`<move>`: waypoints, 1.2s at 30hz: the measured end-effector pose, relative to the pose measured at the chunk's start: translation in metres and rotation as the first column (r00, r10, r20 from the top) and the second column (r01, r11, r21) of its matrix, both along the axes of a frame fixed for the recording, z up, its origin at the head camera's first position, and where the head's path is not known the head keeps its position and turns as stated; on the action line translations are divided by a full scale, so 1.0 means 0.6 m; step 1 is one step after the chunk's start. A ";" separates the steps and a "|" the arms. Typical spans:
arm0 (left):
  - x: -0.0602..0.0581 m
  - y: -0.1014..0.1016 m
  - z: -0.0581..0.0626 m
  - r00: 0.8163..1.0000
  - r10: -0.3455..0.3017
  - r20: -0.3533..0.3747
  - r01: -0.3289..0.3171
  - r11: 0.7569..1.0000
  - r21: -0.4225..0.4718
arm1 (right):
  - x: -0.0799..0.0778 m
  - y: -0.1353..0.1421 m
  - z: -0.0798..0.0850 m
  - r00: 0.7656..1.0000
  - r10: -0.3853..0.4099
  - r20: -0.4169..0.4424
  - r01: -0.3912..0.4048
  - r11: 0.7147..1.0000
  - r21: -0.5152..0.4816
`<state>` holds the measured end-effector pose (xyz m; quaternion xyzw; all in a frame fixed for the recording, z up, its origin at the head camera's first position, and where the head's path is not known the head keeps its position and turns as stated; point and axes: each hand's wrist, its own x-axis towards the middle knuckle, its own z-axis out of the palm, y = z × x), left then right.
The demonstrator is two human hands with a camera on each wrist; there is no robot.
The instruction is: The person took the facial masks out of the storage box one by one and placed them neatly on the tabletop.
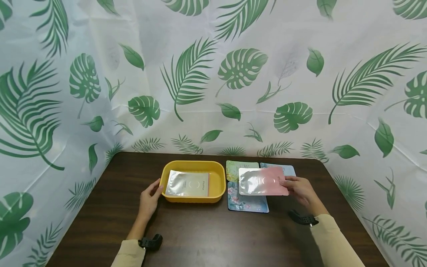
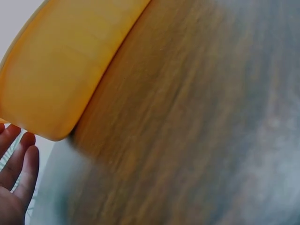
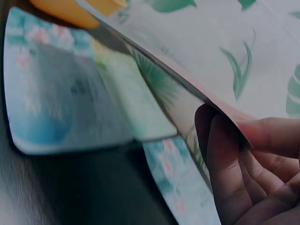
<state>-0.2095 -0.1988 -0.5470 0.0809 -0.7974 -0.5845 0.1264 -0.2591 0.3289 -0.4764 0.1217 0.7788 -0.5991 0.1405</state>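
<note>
Five packets can be made out, with one yellow tray (image 1: 193, 199), on a dark wooden surface (image 1: 207, 237); likely faults are noted below. The tray stands near the surface's far edge, left of that edge's middle, and a pale packet (image 1: 188, 183) lies flat inside it. My left grip (image 1: 149, 200) is unclenched, its fingers nearly straight and touching the tray's left end. My right grip (image 1: 301, 189) pinches the pink packet (image 1: 263, 181) by its right edge, raised above the green packet (image 1: 235, 168), the plain blue packet (image 1: 289, 170) and the floral blue packet (image 1: 248, 204), between the tray and the surface's far right corner.

Faults, as I judge them. (a) Slip: I hold one edge only, and the glossy film looks smooth; a loosened pinch could drop the pink packet. (b) Sag: its left end is unsupported and could dip, catching the tray's right wall if carried low. (c) Drag: with the others lying directly beneath, a low sweep could shift the green or floral blue packet. (d) Pivot: since I touch the tray at one end only, a knock on its near wall could turn it towards the surface's far edge.
</note>
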 end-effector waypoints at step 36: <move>0.028 0.022 0.061 1.000 0.016 0.012 -0.016 1.000 -0.022 | 0.034 0.151 -0.085 0.999 -0.046 0.000 0.043 0.938 0.345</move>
